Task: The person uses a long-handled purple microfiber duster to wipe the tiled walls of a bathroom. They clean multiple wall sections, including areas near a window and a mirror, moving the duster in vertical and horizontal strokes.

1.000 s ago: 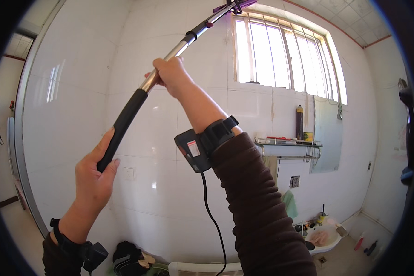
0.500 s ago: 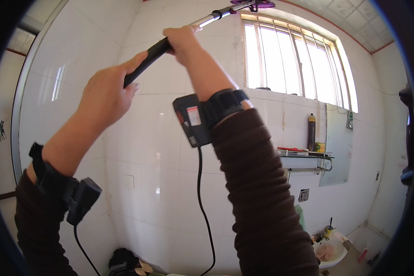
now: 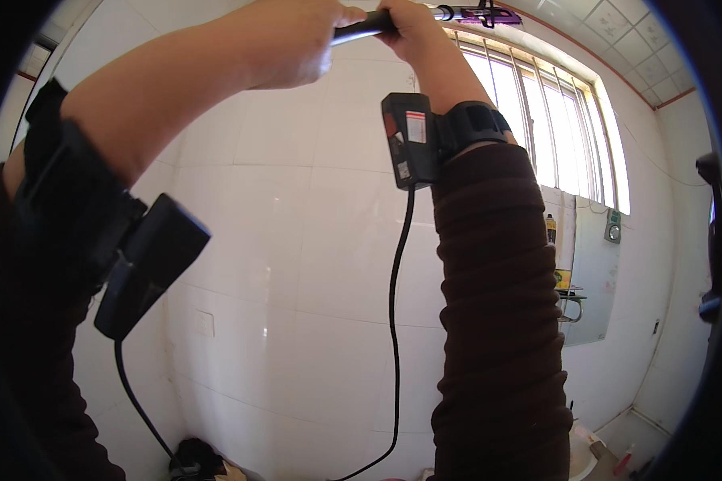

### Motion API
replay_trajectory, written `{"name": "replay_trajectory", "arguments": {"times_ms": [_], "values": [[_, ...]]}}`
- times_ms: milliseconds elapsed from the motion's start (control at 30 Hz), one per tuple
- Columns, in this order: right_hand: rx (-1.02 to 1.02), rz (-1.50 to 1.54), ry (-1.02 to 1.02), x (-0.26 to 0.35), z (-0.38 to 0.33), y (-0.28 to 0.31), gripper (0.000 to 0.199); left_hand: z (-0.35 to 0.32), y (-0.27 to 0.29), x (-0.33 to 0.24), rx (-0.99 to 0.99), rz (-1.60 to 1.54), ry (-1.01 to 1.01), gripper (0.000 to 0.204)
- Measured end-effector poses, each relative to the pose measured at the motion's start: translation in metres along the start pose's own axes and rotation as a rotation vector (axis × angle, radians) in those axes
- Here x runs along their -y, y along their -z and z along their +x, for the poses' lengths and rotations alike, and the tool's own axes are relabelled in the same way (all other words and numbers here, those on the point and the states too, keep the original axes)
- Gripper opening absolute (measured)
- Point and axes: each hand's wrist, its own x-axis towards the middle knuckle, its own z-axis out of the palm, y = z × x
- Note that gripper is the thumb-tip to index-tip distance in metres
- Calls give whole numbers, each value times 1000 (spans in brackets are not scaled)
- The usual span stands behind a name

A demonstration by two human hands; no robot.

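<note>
A long-handled mop (image 3: 364, 29) with a black grip, a metal pole and a purple head crosses the top of the view. My left hand (image 3: 295, 42) is closed round the lower end of the grip. Farther up the handle, my right hand (image 3: 411, 27) is wrapped round it too. The purple mop head (image 3: 499, 16) is up near the ceiling, above the barred window; I cannot tell whether it touches the wall. Black straps with box-shaped devices and cables sit on both my wrists.
The barred window (image 3: 549, 120) is in the white tiled wall (image 3: 297, 240). Beyond my right arm are a mirror (image 3: 592, 280), a shelf (image 3: 571, 301) with a dark bottle, and a washbasin (image 3: 583, 457). Dark items lie at the lower left, and a cable (image 3: 395, 321) hangs down.
Both hands have moved up and to the right with the mop. Its head has shifted right along the top of the window, and my right arm now covers more of the shelf.
</note>
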Motion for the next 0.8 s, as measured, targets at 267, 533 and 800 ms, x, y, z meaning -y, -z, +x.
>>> {"name": "replay_trajectory", "arguments": {"times_ms": [267, 533, 800], "values": [[-32, 908, -800, 13, 31, -26, 9, -3, -24, 24, -280, 174, -74, 53], [73, 1297, -832, 67, 66, -72, 10, -42, -2, 54, -125, 145, 205, 55], [31, 1547, -994, 135, 107, -100, 14, -84, 27, 77, -109, 142, 345, 59]]}}
